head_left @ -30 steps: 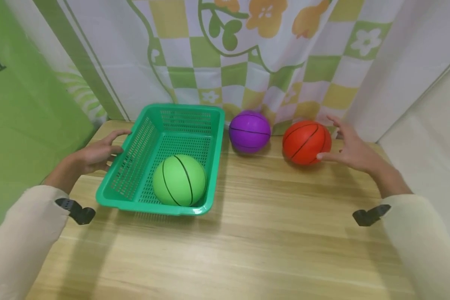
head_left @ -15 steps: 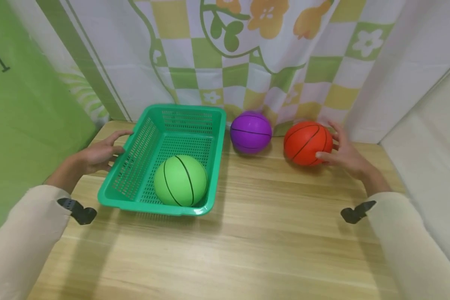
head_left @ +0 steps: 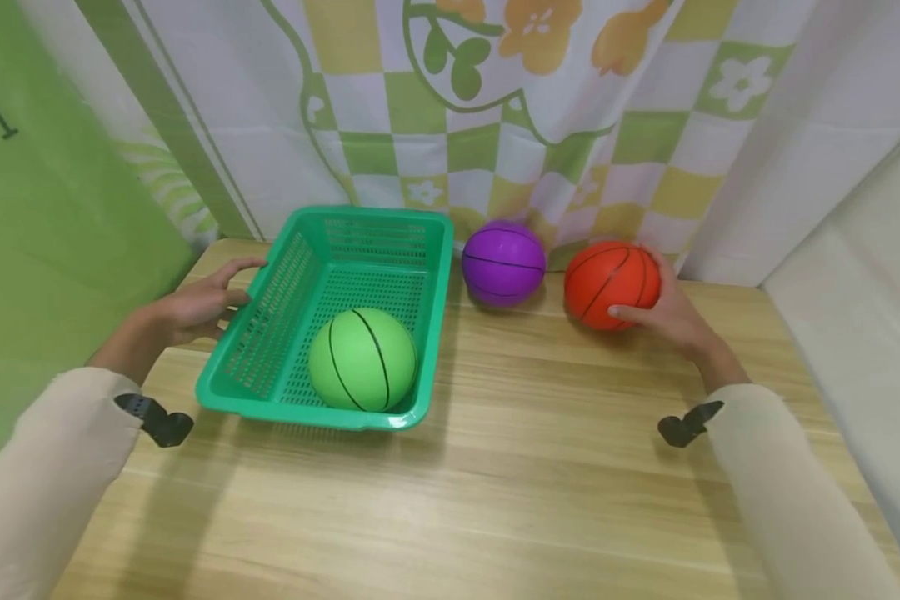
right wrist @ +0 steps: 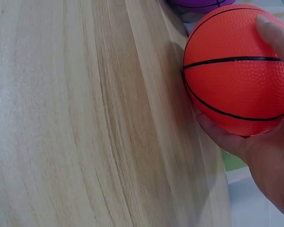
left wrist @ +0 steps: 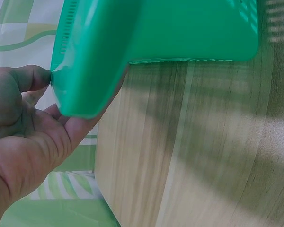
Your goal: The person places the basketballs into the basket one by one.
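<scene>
My right hand (head_left: 675,312) grips the red ball (head_left: 611,285), a small basketball with black lines, from its right side. In the right wrist view, fingers and thumb curve round the ball (right wrist: 234,85) against the palm. My left hand (head_left: 198,310) holds the left rim of the green plastic basket (head_left: 438,325). Its thumb lies on the rim and the fingers pass beneath, as the left wrist view shows at the basket edge (left wrist: 92,80). A light green ball (head_left: 362,360) lies inside the basket, near its front right corner.
Between basket and red ball, a purple ball (head_left: 504,263) sits at the back of the wooden table (head_left: 540,467). A patterned curtain (head_left: 480,150) hangs right behind. Green cloth (head_left: 45,250) borders the left side, a pale wall (head_left: 862,225) the right.
My right hand has moved left onto the red ball and closed its fingers round it. The left hand and the basket have stayed in place.
</scene>
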`<state>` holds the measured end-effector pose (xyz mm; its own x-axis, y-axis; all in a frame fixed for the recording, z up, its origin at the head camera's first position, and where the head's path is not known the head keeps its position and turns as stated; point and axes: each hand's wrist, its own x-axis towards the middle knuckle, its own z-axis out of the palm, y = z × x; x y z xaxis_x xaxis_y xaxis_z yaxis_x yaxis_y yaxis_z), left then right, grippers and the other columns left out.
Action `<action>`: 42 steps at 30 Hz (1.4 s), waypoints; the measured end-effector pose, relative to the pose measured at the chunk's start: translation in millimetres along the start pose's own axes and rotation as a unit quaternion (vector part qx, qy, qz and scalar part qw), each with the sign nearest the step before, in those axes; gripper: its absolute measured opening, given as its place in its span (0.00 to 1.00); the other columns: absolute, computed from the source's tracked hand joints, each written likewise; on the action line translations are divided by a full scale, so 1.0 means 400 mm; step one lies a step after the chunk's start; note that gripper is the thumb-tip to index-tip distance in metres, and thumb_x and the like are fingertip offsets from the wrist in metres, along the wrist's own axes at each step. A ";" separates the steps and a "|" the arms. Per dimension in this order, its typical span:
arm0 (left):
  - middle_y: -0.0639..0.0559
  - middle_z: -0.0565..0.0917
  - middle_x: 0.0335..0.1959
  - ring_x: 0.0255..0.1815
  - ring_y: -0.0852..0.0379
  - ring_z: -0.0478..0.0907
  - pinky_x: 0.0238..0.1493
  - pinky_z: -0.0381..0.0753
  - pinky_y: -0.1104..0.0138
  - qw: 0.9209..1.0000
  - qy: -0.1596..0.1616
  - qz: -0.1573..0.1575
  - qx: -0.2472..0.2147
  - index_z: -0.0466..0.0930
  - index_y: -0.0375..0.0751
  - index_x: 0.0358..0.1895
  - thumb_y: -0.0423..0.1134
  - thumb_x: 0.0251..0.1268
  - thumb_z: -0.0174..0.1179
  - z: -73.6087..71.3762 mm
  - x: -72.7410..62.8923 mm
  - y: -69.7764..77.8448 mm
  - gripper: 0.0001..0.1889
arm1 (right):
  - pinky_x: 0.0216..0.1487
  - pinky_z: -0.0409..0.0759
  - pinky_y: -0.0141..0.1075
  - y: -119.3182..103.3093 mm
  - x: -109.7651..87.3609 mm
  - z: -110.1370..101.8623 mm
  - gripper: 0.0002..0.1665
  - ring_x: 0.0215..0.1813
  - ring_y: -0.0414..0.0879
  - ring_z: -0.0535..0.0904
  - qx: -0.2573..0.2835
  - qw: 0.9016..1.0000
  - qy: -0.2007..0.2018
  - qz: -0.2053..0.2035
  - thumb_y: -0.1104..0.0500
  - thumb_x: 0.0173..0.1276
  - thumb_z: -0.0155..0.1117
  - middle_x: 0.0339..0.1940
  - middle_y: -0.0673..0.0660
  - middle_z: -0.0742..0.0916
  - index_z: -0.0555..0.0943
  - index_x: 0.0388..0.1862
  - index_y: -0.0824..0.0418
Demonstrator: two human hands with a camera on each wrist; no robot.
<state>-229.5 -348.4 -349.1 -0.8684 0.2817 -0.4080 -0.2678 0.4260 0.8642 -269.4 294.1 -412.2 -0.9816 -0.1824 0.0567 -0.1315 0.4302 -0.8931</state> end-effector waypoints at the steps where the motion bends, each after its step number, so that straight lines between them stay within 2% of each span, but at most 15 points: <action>1: 0.29 0.69 0.58 0.50 0.43 0.80 0.46 0.82 0.46 1.000 0.000 0.000 -0.001 0.31 0.56 0.82 0.35 0.81 0.40 0.000 0.001 0.001 0.36 | 0.68 0.65 0.60 -0.002 -0.001 -0.001 0.62 0.71 0.62 0.61 -0.003 1.000 0.002 -0.001 0.64 0.63 0.72 0.78 0.63 0.57 0.41 0.83 0.52; 8: 0.32 0.73 0.54 0.46 0.45 0.82 0.44 0.83 0.47 1.000 0.000 0.000 0.001 0.31 0.56 0.82 0.36 0.81 0.40 -0.001 0.003 0.001 0.36 | 0.67 0.65 0.61 -0.016 -0.006 -0.004 0.62 0.71 0.63 0.61 -0.013 1.000 0.012 -0.001 0.64 0.62 0.74 0.77 0.65 0.59 0.43 0.82 0.56; 20: 0.29 0.70 0.57 0.48 0.45 0.81 0.45 0.82 0.46 1.000 -0.002 0.003 0.006 0.32 0.56 0.82 0.36 0.81 0.40 0.005 0.002 0.011 0.36 | 0.65 0.66 0.62 -0.019 -0.019 -0.027 0.62 0.71 0.64 0.61 -0.044 0.999 0.013 -0.002 0.60 0.63 0.74 0.78 0.62 0.58 0.43 0.83 0.50; 23: 0.29 0.70 0.57 0.48 0.45 0.81 0.45 0.82 0.46 1.000 -0.003 0.005 0.003 0.32 0.56 0.82 0.36 0.81 0.40 0.005 0.001 0.009 0.35 | 0.63 0.73 0.52 -0.031 -0.022 -0.033 0.62 0.70 0.61 0.63 -0.047 0.999 0.020 -0.014 0.62 0.61 0.75 0.77 0.59 0.59 0.45 0.83 0.48; 27: 0.29 0.70 0.57 0.47 0.45 0.81 0.45 0.82 0.46 1.000 -0.002 0.007 0.002 0.32 0.56 0.82 0.36 0.82 0.40 0.004 0.000 0.002 0.35 | 0.51 0.78 0.32 -0.053 -0.022 -0.034 0.62 0.67 0.60 0.66 -0.037 0.999 0.022 -0.032 0.64 0.60 0.76 0.77 0.58 0.61 0.48 0.83 0.48; 30: 0.30 0.70 0.57 0.47 0.45 0.82 0.44 0.83 0.46 1.000 -0.003 0.010 0.001 0.32 0.56 0.82 0.36 0.82 0.40 0.003 -0.001 -0.005 0.35 | 0.47 0.78 0.27 -0.075 -0.020 -0.031 0.62 0.67 0.61 0.66 -0.032 0.999 0.018 -0.041 0.64 0.59 0.76 0.77 0.57 0.60 0.48 0.83 0.47; 33: 0.30 0.71 0.56 0.47 0.44 0.82 0.44 0.83 0.46 1.000 -0.004 0.013 -0.002 0.32 0.56 0.82 0.36 0.82 0.40 0.003 -0.001 -0.007 0.35 | 0.50 0.78 0.31 -0.099 -0.021 -0.027 0.62 0.68 0.61 0.64 -0.039 0.998 0.015 -0.046 0.64 0.59 0.76 0.78 0.56 0.59 0.47 0.83 0.46; 39: 0.30 0.71 0.57 0.49 0.44 0.81 0.44 0.83 0.46 1.000 -0.008 0.017 -0.002 0.31 0.56 0.82 0.36 0.82 0.40 0.003 -0.005 -0.004 0.35 | 0.59 0.75 0.54 -0.155 -0.026 -0.019 0.64 0.67 0.62 0.65 -0.066 0.996 0.007 -0.066 0.64 0.56 0.78 0.78 0.58 0.59 0.47 0.83 0.49; 42: 0.30 0.71 0.57 0.49 0.44 0.81 0.44 0.83 0.46 1.000 -0.008 0.019 -0.001 0.31 0.55 0.82 0.36 0.82 0.40 0.003 -0.007 -0.001 0.35 | 0.60 0.73 0.59 -0.181 -0.025 -0.014 0.64 0.67 0.62 0.66 -0.068 0.994 0.007 -0.084 0.65 0.55 0.78 0.76 0.59 0.61 0.49 0.82 0.46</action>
<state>-226.2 -348.4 -348.7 -0.8710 0.3111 -0.3801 -0.2361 0.4133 0.8795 -250.9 270.0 -345.7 -0.9459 -0.2496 0.2073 -0.3105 0.5109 -0.8016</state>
